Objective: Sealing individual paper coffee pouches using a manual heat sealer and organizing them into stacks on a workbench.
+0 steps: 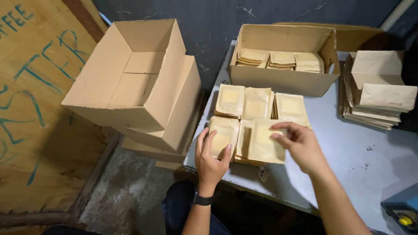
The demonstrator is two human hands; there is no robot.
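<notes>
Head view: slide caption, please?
Both hands, left and right, on stacked tan pouches on a grey table.

Soft, even light fell from above on the grey table [348, 148], casting faint shadows beneath both forearms, while the wall behind it stayed dim and lines bowed at the frame's edges.
</notes>
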